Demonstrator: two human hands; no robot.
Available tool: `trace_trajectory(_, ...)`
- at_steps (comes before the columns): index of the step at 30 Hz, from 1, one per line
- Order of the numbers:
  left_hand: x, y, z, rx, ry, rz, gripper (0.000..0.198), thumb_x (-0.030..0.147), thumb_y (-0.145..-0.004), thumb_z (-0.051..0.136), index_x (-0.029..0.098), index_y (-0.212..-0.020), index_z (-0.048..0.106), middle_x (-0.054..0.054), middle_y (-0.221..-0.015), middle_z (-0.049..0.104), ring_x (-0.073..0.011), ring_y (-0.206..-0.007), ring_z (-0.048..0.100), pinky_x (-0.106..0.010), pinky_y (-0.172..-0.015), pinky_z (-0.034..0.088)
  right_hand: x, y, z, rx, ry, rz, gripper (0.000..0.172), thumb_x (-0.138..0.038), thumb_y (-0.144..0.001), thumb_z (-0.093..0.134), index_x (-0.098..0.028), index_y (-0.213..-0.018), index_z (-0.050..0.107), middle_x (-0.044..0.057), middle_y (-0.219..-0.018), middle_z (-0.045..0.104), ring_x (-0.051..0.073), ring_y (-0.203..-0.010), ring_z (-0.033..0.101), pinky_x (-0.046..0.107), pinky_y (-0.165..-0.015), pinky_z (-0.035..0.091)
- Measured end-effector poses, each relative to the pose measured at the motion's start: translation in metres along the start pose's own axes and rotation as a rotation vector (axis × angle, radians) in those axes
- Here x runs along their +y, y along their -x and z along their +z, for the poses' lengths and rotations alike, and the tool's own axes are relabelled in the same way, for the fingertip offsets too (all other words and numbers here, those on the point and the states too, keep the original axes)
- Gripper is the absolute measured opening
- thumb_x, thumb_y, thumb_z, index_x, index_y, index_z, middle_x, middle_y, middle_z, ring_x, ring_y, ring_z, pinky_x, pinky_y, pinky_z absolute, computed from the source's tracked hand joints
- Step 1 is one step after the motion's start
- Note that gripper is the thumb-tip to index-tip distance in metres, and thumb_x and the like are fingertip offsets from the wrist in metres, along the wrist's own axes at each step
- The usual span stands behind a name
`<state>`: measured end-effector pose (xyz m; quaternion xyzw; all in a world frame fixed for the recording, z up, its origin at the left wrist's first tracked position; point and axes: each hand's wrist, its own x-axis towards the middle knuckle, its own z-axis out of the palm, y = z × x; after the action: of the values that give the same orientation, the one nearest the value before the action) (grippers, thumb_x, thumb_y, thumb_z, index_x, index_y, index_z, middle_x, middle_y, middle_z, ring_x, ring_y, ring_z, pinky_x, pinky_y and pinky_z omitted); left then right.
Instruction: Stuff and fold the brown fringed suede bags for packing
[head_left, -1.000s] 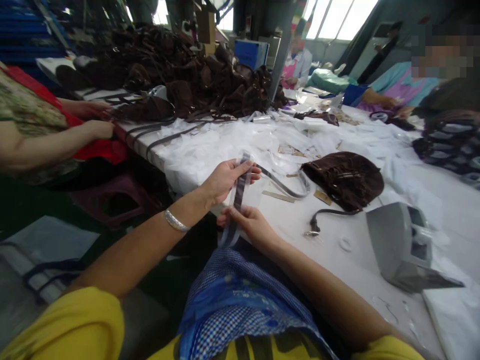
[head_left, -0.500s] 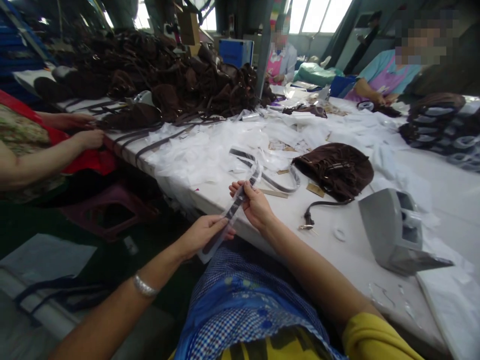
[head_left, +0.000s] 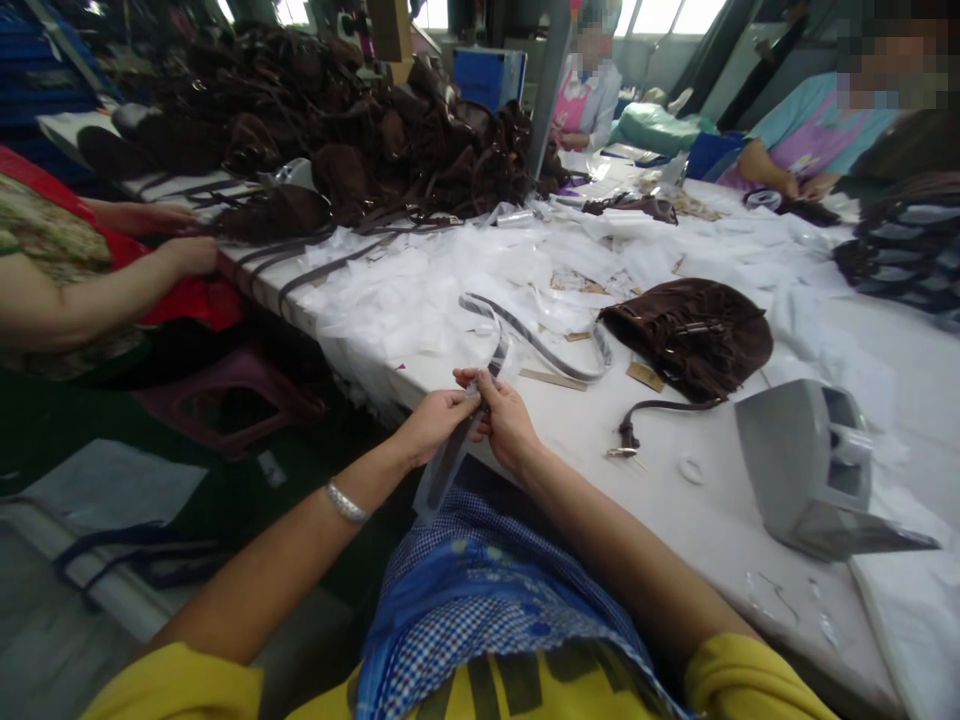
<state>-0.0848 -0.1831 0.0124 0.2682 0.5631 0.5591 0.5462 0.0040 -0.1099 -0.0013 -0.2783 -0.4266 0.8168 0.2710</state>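
Note:
My left hand (head_left: pixel 437 422) and my right hand (head_left: pixel 504 418) meet at the near edge of the white table (head_left: pixel 697 520). Both pinch a dark strap in a clear plastic sleeve (head_left: pixel 450 465), whose free end hangs down toward my lap. The strap runs back over the table in a loop (head_left: pixel 540 345) to a brown fringed bag (head_left: pixel 690 335). A silver bangle (head_left: pixel 345 503) sits on my left wrist.
A grey metal machine part (head_left: pixel 810 470) stands to the right. White plastic wrappings (head_left: pixel 420 290) cover the table's middle; a heap of brown bags (head_left: pixel 360 130) lies behind. Another person's arms (head_left: pixel 105 290) work at the left; other people sit at the far right.
My left hand rose from low on the sleeve to meet my right hand at the table edge. More of the sleeved strap now hangs below my hands.

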Motion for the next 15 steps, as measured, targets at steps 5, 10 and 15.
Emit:
trace_trajectory(5,0.004,0.009,-0.005,-0.073,0.036,-0.008,0.049,0.056,-0.077,0.073,0.010,-0.094,0.068,-0.012,-0.090,0.074,-0.0185,-0.076,0.070,-0.033,-0.077,0.054,-0.009,-0.008,-0.005,-0.010,-0.087,-0.008,0.034,-0.050,-0.083,0.068,-0.020,-0.098,0.068,0.007,-0.113,0.071,0.019,-0.094,0.068,0.022,-0.057,0.053)
trace_trajectory(10,-0.001,0.038,-0.033,-0.171,-0.137,-0.140,0.048,0.055,-0.083,0.066,0.013,-0.105,0.070,-0.014,-0.108,0.074,-0.0228,-0.094,0.071,-0.031,-0.080,0.053,-0.013,-0.021,-0.008,0.084,-0.210,-0.071,0.024,-0.043,-0.086,0.069,-0.020,-0.089,0.063,0.004,-0.106,0.074,0.019,-0.105,0.069,0.033,-0.094,0.053)
trace_trajectory(15,-0.009,0.047,-0.041,-0.139,-0.194,-0.187,0.044,0.052,-0.082,0.069,0.011,-0.097,0.071,-0.015,-0.098,0.076,-0.0223,-0.088,0.072,-0.033,-0.081,0.054,-0.007,-0.026,-0.006,0.075,-0.209,-0.107,0.027,-0.046,-0.085,0.070,-0.021,-0.091,0.063,0.004,-0.108,0.074,0.020,-0.105,0.069,0.035,-0.099,0.050)
